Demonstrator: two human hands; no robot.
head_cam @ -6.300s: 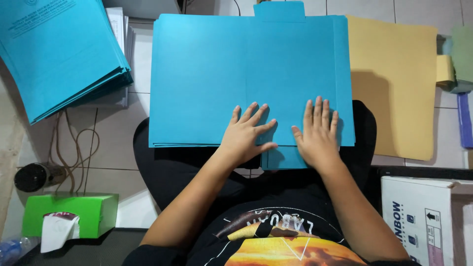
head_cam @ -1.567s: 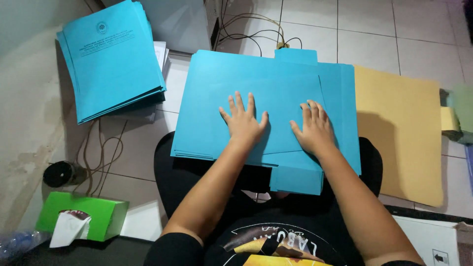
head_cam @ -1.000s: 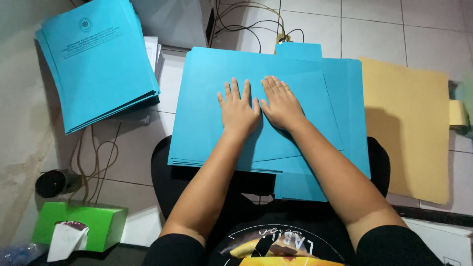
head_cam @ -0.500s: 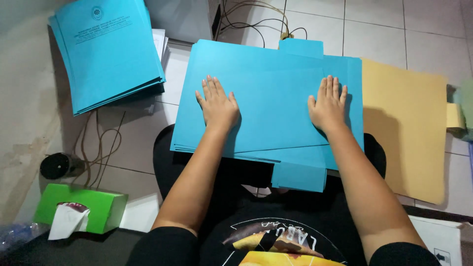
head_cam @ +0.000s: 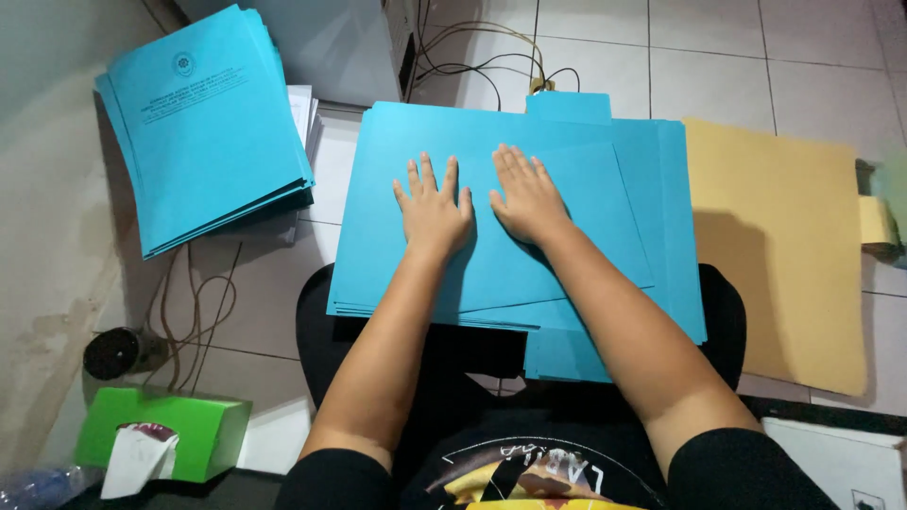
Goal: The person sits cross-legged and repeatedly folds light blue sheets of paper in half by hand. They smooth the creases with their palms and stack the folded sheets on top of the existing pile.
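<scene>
A stack of blue paper folders [head_cam: 605,255] lies across my lap and the floor in front of me, with a tab sticking out at the far edge and another at the near edge. My left hand [head_cam: 433,206] lies flat on the top blue sheet, fingers spread. Beside it, almost touching, my right hand [head_cam: 525,195] presses flat on the same sheet, fingers apart. Neither hand grips anything.
A second pile of printed blue covers [head_cam: 203,123] lies at the upper left. Yellow folders [head_cam: 784,255] lie to the right. A green tissue box [head_cam: 165,434] and a small dark round object [head_cam: 118,351] sit at lower left; cables [head_cam: 491,57] run along the tiled floor.
Half a second ago my hands were spread wide apart on the sheet; now they have slid together at its middle. The view has shifted slightly.
</scene>
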